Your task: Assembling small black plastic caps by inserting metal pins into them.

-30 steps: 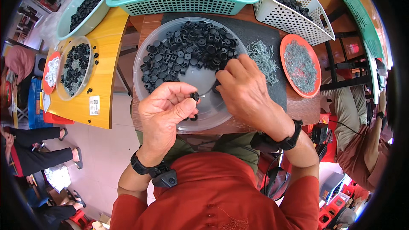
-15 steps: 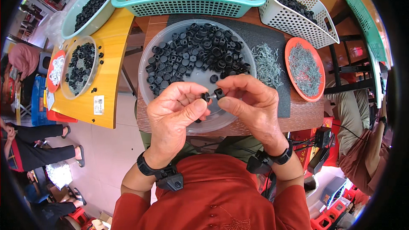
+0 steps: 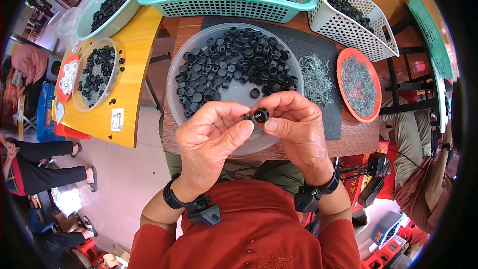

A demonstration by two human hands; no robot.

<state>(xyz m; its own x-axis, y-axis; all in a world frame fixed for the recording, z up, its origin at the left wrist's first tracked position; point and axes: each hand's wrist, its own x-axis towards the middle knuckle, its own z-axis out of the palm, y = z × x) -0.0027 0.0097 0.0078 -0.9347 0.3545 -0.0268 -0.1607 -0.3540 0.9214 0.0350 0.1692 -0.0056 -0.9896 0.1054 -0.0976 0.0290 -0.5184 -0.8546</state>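
Note:
Above the near side of a clear round tub, my two hands meet fingertip to fingertip. My right hand pinches a round black plastic cap between thumb and fingers. A small black plastic piece sits in the closed fingertips of my left hand, partly hidden by them. Between the two black parts shows a short, ribbed silvery metal piece; spring or screw, I cannot tell. Many loose black caps lie heaped in the tub beyond my fingers.
Right of the tub, loose metal pieces lie on a dark mat, beside an orange plate of more. A green basket and white basket of black parts stand behind. A yellow table holds other containers at left.
The two black parts have come closer together, and the right one has turned so its round side shows. Both hands have drawn nearer each other. The whole view has shifted slightly.

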